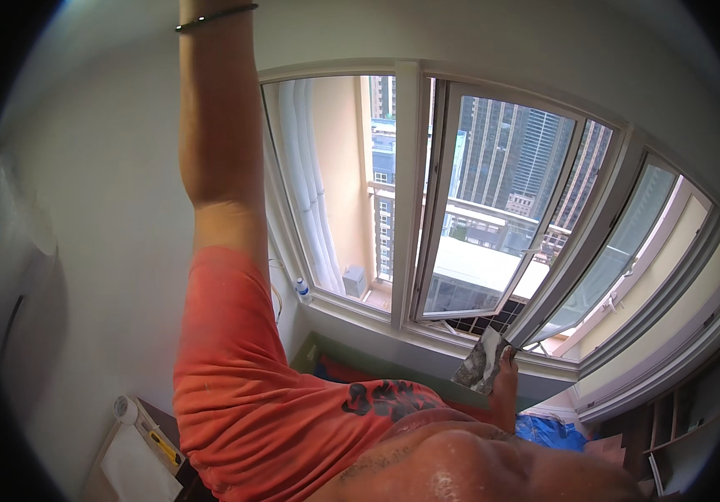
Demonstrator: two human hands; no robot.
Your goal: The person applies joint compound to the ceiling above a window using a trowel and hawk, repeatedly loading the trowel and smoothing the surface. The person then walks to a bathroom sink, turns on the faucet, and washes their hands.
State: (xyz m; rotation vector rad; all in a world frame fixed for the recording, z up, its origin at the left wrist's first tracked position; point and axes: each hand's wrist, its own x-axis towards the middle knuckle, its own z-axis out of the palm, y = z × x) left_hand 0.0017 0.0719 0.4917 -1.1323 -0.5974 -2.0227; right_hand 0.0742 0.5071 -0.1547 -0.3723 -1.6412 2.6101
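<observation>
From under an orange garment [251, 376], my left arm [222, 125] stretches up past the upper edge. A thin dark beaded band circles it near that edge, and the hand is cut off. Beside the windowsill, my right hand [507, 372] is closed on the edge of a flat grey plate [479, 361] smeared with white, held tilted. The kind of plate is not clear. Bare skin [468, 468] fills the bottom of the picture and hides most of the right forearm.
Ahead is a white-framed window [408, 192] with one sash [502, 192] swung open. A bottle [303, 290] stands at the sill's left end. Blue plastic sheeting [550, 431] lies lower right, by dark shelving [686, 410]. A yellow-handled tool [164, 448] and a white roll [125, 410] lie lower left.
</observation>
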